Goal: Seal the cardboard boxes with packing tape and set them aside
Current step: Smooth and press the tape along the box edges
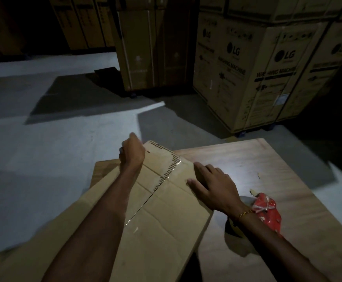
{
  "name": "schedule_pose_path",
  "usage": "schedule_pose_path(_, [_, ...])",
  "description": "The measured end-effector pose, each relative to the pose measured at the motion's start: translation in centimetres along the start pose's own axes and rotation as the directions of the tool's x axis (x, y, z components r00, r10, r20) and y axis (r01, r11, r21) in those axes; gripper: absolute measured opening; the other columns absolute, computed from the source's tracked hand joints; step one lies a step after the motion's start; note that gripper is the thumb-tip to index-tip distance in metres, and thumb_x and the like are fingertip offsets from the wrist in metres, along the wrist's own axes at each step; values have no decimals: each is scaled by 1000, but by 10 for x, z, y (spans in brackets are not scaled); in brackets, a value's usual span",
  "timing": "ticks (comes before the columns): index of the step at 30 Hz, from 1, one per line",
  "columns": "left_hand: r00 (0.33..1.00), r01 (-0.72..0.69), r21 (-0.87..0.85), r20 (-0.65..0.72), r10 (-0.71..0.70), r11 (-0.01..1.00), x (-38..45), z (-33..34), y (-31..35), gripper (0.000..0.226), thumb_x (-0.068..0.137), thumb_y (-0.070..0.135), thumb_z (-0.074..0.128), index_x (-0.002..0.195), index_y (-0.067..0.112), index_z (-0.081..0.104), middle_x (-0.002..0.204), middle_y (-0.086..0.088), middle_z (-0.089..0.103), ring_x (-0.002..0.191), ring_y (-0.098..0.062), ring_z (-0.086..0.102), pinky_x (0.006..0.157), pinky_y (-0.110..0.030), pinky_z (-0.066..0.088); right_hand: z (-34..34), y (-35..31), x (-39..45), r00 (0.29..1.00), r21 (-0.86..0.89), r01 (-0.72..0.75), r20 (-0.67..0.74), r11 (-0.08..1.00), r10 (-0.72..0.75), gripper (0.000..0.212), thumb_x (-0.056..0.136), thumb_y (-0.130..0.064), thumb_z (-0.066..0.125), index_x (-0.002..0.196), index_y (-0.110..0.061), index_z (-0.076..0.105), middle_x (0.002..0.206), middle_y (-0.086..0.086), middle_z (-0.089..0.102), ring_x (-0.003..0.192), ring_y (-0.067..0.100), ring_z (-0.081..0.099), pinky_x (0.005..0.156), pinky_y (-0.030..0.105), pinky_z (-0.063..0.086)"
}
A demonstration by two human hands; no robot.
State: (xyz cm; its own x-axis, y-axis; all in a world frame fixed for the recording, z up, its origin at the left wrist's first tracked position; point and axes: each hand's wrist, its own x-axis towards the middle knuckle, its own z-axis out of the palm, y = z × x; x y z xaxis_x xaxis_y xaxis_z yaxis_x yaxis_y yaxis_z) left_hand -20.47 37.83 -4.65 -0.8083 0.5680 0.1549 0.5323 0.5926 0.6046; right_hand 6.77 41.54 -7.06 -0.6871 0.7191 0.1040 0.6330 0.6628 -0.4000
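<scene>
Large cartons [267, 78] stacked at 1–2 o'clock, printed "LG" and "WASHING MACHINE"; smaller print unreadable. Cardboard box [166, 210] lies at 6 o'clock on a wooden table [247, 159], flaps closed, contents not visible; clear tape [166, 176] runs along its centre seam over a row of black printed bars. Left hand [132, 153] curled over the box's far corner at 11 o'clock, gripping it. Right hand [213, 186] flat, fingers straight, pressing the top. Red tape dispenser [267, 212] at 4 o'clock, beside the right wrist.
</scene>
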Motion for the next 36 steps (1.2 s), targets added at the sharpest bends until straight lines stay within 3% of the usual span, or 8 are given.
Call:
schedule_pose_path(3, [988,150,-140,-3,-152,979,4,-3,-1,52,95,-8,50,139,18,42,141,-12,41,103,-30,52,78,-40,43,-2,3,0,1000,26,-2,12,1000,2,71,93,-72,30,152,-32,33,130,-3,55,107,14,49,83,32,44])
schedule_pose_path(7, [989,108,-252,-76,-131,962,-5,-2,0,19,103,16,55,120,10,62,137,3,42,124,-25,46,84,-28,34,-8,8,-2,998,115,49,28,992,-52,57,101,-59,42,149,-30,38,130,-1,56,106,14,50,81,30,45])
schedule_pose_path(14, [920,-393,-133,-67,387,910,-78,23,66,14,97,24,64,92,11,65,106,-9,61,99,-25,55,81,-35,42,-15,57,-44,996,458,33,-84,888,7,44,108,-48,34,141,-25,53,131,-7,58,116,8,53,94,20,42])
schedule_pose_path(19, [824,-544,-171,77,561,822,-143,63,114,13,86,23,77,83,19,65,93,-2,65,92,-24,57,81,-38,45,2,149,-111,991,157,-66,-101,985,82,40,100,-47,45,132,-26,56,128,2,57,117,26,52,91,41,50])
schedule_pose_path(22, [771,-605,-149,132,622,782,-173,84,130,15,88,30,73,80,17,70,85,-1,69,90,-27,60,80,-40,47,9,185,-154,992,-68,-101,-77,993,96,43,92,-44,62,131,-30,49,129,6,56,96,26,52,70,36,50])
schedule_pose_path(28, [779,-590,-86,201,594,802,-192,97,143,26,93,33,57,80,15,71,81,0,69,84,-26,62,74,-36,46,39,217,-192,971,-225,-225,27,948,237,112,56,-36,94,152,-24,37,120,18,55,81,33,57,55,38,50])
schedule_pose_path(33, [841,-470,-177,207,499,865,-190,91,144,26,93,32,54,88,14,73,86,2,72,87,-22,63,77,-38,49,46,221,-184,973,-158,-202,78,967,216,109,91,-40,65,152,-42,-25,121,12,51,90,28,58,73,38,53])
schedule_pose_path(36, [853,-440,-223,201,483,870,-193,86,148,21,94,28,59,95,14,76,95,4,75,95,-17,66,85,-37,52,36,222,-175,967,-40,-241,73,970,243,100,97,-35,60,153,-51,-21,117,11,50,91,28,57,75,35,50])
